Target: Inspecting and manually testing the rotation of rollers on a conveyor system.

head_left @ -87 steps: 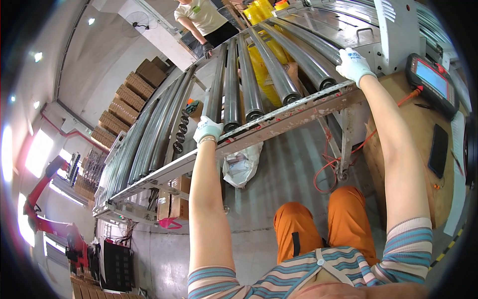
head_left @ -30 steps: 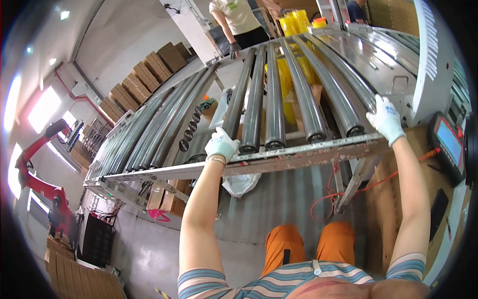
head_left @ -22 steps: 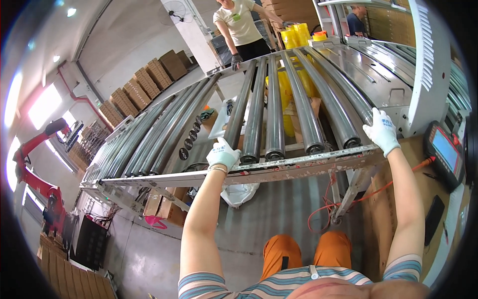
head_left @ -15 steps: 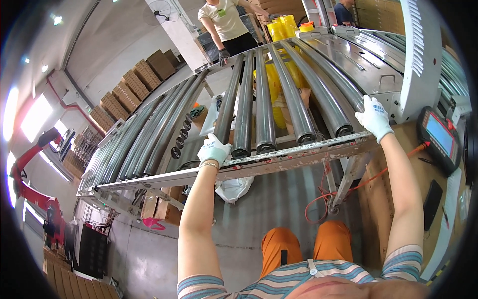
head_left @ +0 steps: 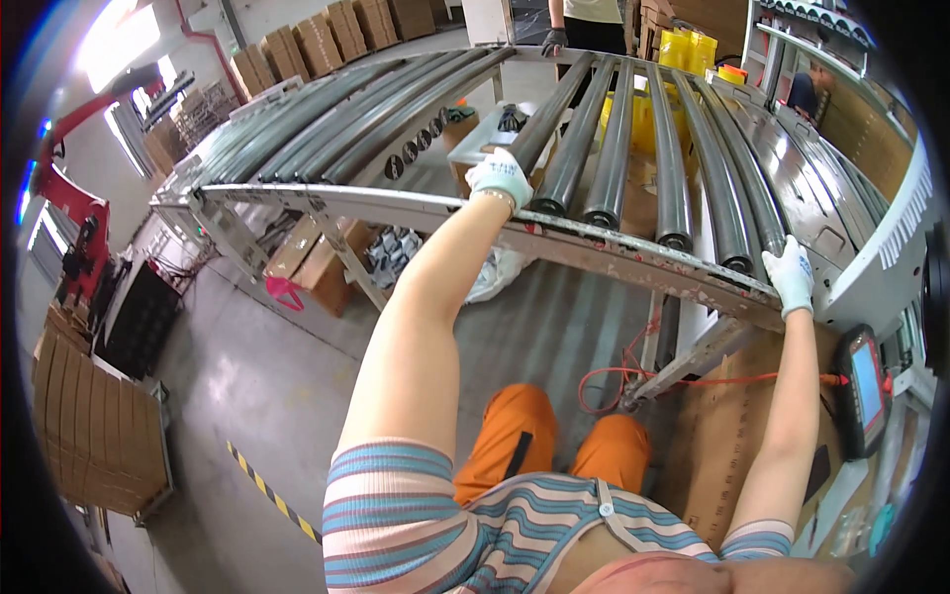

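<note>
A conveyor frame with metal rollers stretches across in front of me, its near rail (head_left: 633, 255) scuffed and paint-chipped. My left hand (head_left: 500, 176), in a white glove, is closed at the near end of the leftmost roller (head_left: 556, 111) of a spaced group. That roller's tip is hidden by the glove. Farther right, my right hand (head_left: 790, 275), gloved alike, is closed around the near end of another roller (head_left: 744, 173), by the rail. Several rollers lie between my hands, their dark ends resting along the rail.
Across the frame, a co-worker's dark-gloved hand (head_left: 554, 42) is at the far rail. More rollers (head_left: 327, 124) sit at left, past a gap. A handheld control screen (head_left: 863, 381) stands at right, with an orange cable (head_left: 732, 380). Cartons (head_left: 322, 262) lie beneath. A red robot arm (head_left: 87, 218) stands far left.
My view has swung, so the conveyor sits higher and more floor shows at left. Both hands appear farther right and higher or lower in the picture, still at the roller ends.
</note>
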A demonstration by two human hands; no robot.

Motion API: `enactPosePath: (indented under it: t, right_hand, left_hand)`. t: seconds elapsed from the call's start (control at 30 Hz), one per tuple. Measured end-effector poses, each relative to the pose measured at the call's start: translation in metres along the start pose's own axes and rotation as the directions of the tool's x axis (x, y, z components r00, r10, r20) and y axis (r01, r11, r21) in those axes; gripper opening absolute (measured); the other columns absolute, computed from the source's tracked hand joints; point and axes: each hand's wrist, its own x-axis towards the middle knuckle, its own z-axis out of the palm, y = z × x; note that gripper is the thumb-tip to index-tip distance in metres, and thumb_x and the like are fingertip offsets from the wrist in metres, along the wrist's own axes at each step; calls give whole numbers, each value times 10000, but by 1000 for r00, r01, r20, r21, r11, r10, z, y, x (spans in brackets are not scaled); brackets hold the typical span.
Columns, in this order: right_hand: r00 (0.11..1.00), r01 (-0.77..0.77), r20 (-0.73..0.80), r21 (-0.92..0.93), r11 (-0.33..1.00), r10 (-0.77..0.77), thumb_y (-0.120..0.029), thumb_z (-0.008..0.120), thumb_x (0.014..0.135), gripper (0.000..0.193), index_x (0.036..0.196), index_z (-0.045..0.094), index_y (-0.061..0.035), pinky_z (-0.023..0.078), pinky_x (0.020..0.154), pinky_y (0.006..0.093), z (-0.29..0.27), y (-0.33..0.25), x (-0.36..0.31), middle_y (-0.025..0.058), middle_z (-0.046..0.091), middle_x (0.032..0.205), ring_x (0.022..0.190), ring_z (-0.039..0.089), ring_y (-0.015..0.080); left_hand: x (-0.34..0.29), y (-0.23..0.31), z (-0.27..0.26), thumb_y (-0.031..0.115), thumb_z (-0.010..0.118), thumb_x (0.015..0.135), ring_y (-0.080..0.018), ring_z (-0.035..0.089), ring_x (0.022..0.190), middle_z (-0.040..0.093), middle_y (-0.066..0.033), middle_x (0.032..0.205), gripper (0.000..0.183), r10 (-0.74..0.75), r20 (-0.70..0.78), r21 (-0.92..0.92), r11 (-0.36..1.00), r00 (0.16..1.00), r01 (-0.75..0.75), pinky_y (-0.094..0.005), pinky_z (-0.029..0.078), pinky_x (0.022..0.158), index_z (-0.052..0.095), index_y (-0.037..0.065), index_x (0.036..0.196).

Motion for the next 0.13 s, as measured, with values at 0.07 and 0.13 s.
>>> enactPosePath:
  t: [0.07,0.13]
  right_hand:
    - [1000,11,5,-42,999,-11,-395,658,799,609,1266,497,-38,470,911,490,1,3,0,237,563,1215,1107,570,390]
    - [1000,-24,10,-37,999,24,-415,661,797,603,1273,503,-80,469,920,492,3,4,1,224,562,1239,1127,567,382]
  left_hand:
    - [1,2,-1,513,695,767,-325,618,1123,623,-189,1219,718,-4,32,54,999,999,3,-463,459,954,511,14,1249]
    - [7,9,-9,457,771,712,-383,576,1178,525,-299,1305,1038,3,117,68,998,993,-11,-491,481,922,279,-147,1397]
